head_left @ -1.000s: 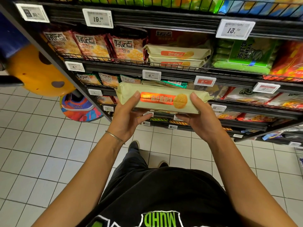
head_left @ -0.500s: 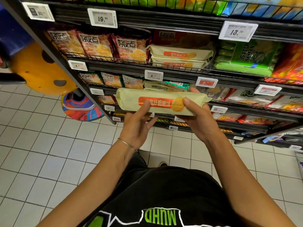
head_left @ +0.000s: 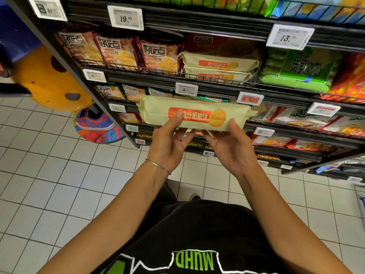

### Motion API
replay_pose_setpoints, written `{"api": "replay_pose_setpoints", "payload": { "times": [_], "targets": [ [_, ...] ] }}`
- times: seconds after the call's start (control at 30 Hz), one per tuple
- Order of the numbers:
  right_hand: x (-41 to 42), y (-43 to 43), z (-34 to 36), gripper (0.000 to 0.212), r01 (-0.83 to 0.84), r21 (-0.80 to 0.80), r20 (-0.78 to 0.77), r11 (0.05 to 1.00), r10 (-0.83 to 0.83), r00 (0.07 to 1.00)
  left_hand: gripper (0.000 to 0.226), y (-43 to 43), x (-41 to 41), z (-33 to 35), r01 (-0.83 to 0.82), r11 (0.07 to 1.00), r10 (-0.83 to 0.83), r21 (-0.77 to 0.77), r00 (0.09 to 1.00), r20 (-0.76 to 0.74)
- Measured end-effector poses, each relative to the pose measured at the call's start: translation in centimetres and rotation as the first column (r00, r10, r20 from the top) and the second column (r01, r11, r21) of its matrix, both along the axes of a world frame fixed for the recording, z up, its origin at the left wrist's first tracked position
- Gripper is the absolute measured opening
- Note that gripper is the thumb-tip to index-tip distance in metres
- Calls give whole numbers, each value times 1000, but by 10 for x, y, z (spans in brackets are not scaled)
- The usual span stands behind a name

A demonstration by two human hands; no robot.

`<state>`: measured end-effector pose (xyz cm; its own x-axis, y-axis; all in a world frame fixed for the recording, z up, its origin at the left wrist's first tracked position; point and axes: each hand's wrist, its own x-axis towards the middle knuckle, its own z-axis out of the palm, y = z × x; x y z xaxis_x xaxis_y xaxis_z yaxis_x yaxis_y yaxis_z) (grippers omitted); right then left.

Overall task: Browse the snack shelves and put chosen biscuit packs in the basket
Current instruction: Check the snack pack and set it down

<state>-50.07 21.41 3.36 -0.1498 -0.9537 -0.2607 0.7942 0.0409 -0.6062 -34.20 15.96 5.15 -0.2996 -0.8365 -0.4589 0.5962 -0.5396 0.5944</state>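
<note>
Head view shows the biscuit pack (head_left: 194, 116) held level in front of the snack shelves (head_left: 217, 84), with its printed face toward us. We judge that this orientation is for reading the label, since the red band and the biscuit picture sit upright between the two thumbs.

1. The left hand (head_left: 168, 144) grips the pack at its 7 o'clock. The thumb lies on the front at the left end of the red band, and the fingers reach beneath.
2. The right hand (head_left: 232, 147) grips at 5 o'clock. The thumb presses the front beside the biscuit picture, and the fingers curl underneath.

We judge that two-point support prevents the long, soft wrapper from sagging.

The pack is in the air, clear of the shelf wire and not in any basket. Two matching packs (head_left: 219, 63) lie stacked at its 12 o'clock, above a price tag (head_left: 186, 89).

A wire edge (head_left: 360, 202) shows at the frame's 3 o'clock, but we cannot tell whether it is the basket. If the pack is chosen, we expect one hand to carry it there.
</note>
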Motion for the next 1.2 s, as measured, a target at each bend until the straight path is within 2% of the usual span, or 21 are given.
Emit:
{"api": "replay_pose_setpoints", "payload": {
  "times": [0.13, 0.23, 0.3, 0.47, 0.73, 1.03, 1.1, 1.2],
  "targets": [
    [1, -1, -4, 96, 10, -3, -13, 1000, -10, 1000, 80, 9, -8, 2, 32, 998, -28, -52, 997, 74],
    [1, 0, -7, 58, -35, 6, -93, 999, 35, 995, 74, 20, -18, 1, 95, 992, -89, -78, 993, 77],
    [1, 0, -6, 49, -49, 19, -149, 999, 51, 988, 68, 24, -23, -1, 87, 993, -84, -76, 995, 45],
    [0, 0, 0, 64, -17, 79, -246, 997, 36, 968, 60, 17, -22, -3, 77, 994, -70, -72, 993, 92],
    [-8, 2, 1, 68, 57, 101, -161, 993, -41, 986, 53, 6, -19, 3, 26, 996, -26, -88, 1000, -3],
    [-13, 3, 0, 76, 64, 94, -156, 993, -49, 987, 65, 2, -14, -1, -21, 997, 20, -71, 1000, -14],
    [-13, 4, 1, 76, 47, 99, -183, 994, -28, 983, 60, 3, -13, -2, -17, 998, 15, -58, 1000, -20],
    [-17, 5, 3, 94, -16, 94, -158, 995, 30, 987, 50, 0, -9, -4, -20, 999, 18, -31, 998, -68]
  ]
}}
